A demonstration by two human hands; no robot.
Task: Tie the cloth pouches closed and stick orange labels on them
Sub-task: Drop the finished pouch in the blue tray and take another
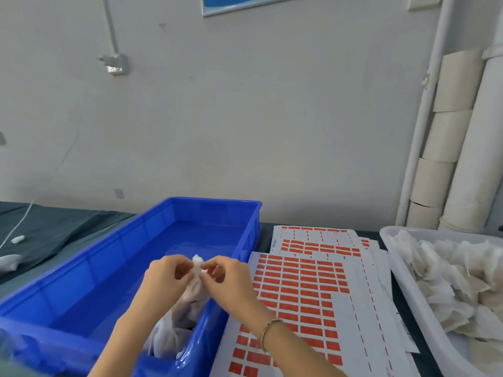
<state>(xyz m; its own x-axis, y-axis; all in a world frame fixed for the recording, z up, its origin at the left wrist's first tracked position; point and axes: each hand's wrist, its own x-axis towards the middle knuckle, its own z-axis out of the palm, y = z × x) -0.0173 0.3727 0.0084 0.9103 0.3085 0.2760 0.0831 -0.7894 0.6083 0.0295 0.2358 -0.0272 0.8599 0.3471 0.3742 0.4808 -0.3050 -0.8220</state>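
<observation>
Both hands meet above the near right part of a blue bin [114, 242], working on one white cloth pouch [196, 269]. The left hand [163, 280] has its fingers curled, thumb and fingertips pinched on the pouch's gathered neck from the left. The right hand [230, 281] pinches the same neck from the right, its fingers also bent inward; whether a string runs between the fingertips cannot be told. The pouch's tuft sticks up between the two hands and its body hangs down toward the bin. A few more white pouches [166, 336] lie in the bin's near right corner. A thin bracelet [268, 331] sits on the right wrist. Just right of the bin, sheets of orange labels [302, 284] lie overlapped on the table, some rows already stripped. Further right, a white tray [388, 235] holds a heap of loose pouches [449, 270]. Paper rolls [449, 131] stand stacked against the far right wall.
</observation>
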